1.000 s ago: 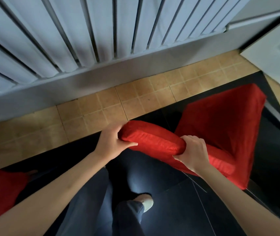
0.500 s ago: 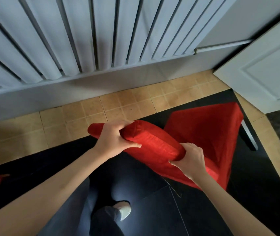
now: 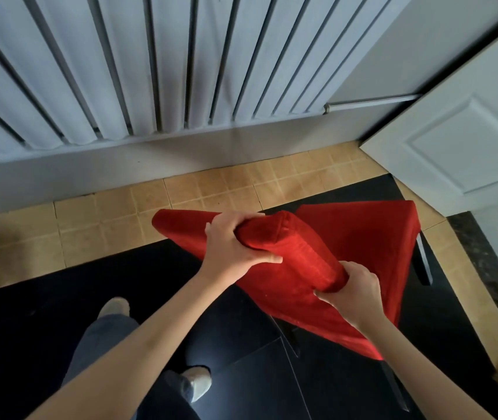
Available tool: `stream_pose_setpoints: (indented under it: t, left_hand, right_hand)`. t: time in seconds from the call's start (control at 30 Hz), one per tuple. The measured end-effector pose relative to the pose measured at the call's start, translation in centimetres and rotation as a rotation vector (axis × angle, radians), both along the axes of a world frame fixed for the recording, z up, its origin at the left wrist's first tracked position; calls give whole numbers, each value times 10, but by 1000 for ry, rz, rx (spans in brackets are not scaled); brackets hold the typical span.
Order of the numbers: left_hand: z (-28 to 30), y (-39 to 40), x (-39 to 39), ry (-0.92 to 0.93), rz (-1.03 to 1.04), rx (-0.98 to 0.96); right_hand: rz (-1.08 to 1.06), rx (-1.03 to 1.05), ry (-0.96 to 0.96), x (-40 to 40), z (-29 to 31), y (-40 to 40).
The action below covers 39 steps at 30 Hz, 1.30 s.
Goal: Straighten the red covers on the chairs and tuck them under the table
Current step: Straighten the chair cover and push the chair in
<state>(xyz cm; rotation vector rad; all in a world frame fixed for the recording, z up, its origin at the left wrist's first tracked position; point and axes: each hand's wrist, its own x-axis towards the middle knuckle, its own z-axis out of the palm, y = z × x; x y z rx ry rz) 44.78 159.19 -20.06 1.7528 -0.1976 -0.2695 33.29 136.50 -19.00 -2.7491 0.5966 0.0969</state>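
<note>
White pleated curtain [image 3: 150,65] spans the upper frame above a grey baseboard [image 3: 120,168]. Tan floor tiles [image 3: 226,186] cross mid-frame. White panelled door [image 3: 469,140] at right. Dark marble threshold strip [image 3: 481,262] at right edge.

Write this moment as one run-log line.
left hand: grips chair top | right hand: grips chair top | red cover: on chair | table: unseen

Chair [image 3: 362,237] stands on dark floor slab [image 3: 120,298], right of person's feet. Left hand [image 3: 232,247] and right hand [image 3: 353,292] grip chair's top edge. Tiled strip [image 3: 90,219] behind slab; curtain [image 3: 150,71] behind strip; door [image 3: 469,147] at right.
</note>
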Motion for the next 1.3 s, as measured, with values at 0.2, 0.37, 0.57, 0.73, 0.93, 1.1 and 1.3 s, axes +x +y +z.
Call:
stream_pose_setpoints:
  t: [0.2,0.37,0.57,0.73,0.93,1.1,1.3]
  left_hand:
    - [8,-8,-24,-34,-192,198]
    - [17,-16,-22,-47,-250,201]
    - [42,-43,-18,-113,-295,210]
    - [66,-67,-14,-160,-355,232]
    - [83,-96,-22,-289,-465,280]
    - [88,-109,-30,-344,-533,292]
    - [82,-102,3,-493,-838,634]
  right_hand:
    - [19,-6,95,-30,14,-9]
    - [6,9,68,-36,17,-16]
    - [-41,-13,61,-43,32,-34]
    - [-139,0,8,-54,40,-44]
    - [-224,24,-33,-80,43,-56]
    - [-288,117,-110,-100,36,-52]
    - [-320,105,-128,-113,24,-43]
